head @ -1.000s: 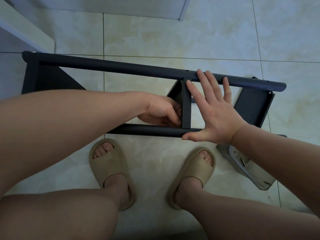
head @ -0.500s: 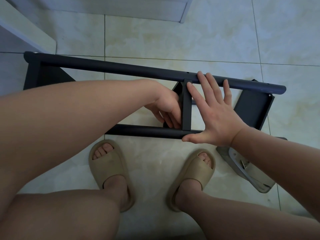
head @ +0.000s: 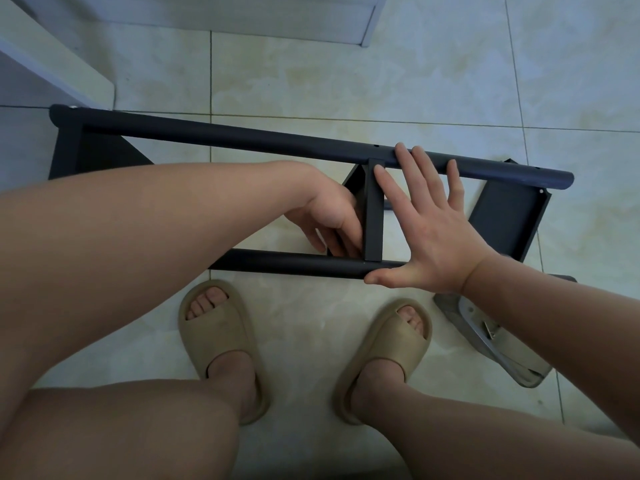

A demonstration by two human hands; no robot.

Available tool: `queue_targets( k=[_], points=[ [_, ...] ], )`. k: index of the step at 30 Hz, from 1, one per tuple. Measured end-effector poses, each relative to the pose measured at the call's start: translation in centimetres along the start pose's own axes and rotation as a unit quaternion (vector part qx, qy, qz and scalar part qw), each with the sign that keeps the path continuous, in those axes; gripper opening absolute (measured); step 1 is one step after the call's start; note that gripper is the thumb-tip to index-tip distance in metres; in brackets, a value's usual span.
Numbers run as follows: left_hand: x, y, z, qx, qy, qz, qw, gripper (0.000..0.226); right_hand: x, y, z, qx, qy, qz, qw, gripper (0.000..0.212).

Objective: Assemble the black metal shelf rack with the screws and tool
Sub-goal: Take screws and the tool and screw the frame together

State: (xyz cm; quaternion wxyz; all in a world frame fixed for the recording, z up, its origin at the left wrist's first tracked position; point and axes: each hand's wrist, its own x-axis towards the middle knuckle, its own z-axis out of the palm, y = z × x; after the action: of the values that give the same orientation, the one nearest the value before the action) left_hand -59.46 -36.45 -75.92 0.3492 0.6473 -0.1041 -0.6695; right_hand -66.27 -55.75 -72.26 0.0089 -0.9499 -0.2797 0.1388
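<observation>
The black shelf rack lies on its side on the tiled floor. Its far tube (head: 277, 143) and near tube (head: 294, 263) run left to right, with the middle shelf panel (head: 373, 209) standing edge-on between them. My right hand (head: 429, 230) is spread flat just right of that panel, fingertips on the far tube and thumb on the near tube. My left hand (head: 332, 220) reaches in from the left, its fingers pointing down against the panel's left face with their tips hidden behind the panel and near tube. No screw or tool shows in either hand.
Another black shelf panel (head: 505, 220) sits at the rack's right end and one (head: 69, 150) at the left end. A grey plastic pack (head: 485, 337) lies on the floor under my right forearm. My feet wear tan slippers (head: 221, 341). White furniture (head: 52, 60) stands at the upper left.
My left wrist has lifted away from the near tube, and the fingers have uncurled to point down along the middle panel. My right hand and the rack have stayed put.
</observation>
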Motion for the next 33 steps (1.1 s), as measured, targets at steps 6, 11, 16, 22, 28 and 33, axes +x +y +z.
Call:
queue_targets(
  k=[6, 11, 16, 22, 28, 33],
  points=[
    [0.25, 0.19, 0.10, -0.018, 0.032, 0.013, 0.999, 0.009, 0.03, 0.01, -0.08, 0.000, -0.004, 0.003, 1.000, 0.133],
    [-0.21, 0.19, -0.35, -0.011, 0.003, 0.007, 1.000, 0.016, 0.01, -0.01, -0.09, 0.004, -0.003, 0.003, 1.000, 0.133],
    [-0.10, 0.00, -0.26, 0.002, 0.019, 0.000, 1.000, 0.009, 0.01, -0.04, -0.13, 0.001, -0.006, 0.003, 1.000, 0.133],
    [0.40, -0.09, 0.11, -0.028, 0.016, 0.002, 0.999, 0.009, 0.00, -0.03, -0.17, 0.002, -0.007, 0.004, 1.000, 0.132],
    [0.19, -0.34, 0.00, -0.049, 0.013, 0.006, 0.999, 0.013, -0.01, -0.07, -0.19, 0.001, -0.006, 0.002, 1.000, 0.132],
    [0.19, -0.78, 0.46, -0.054, -0.011, -0.001, 0.998, 0.013, -0.01, -0.12, -0.25, 0.000, -0.009, 0.005, 1.000, 0.132]
  ],
)
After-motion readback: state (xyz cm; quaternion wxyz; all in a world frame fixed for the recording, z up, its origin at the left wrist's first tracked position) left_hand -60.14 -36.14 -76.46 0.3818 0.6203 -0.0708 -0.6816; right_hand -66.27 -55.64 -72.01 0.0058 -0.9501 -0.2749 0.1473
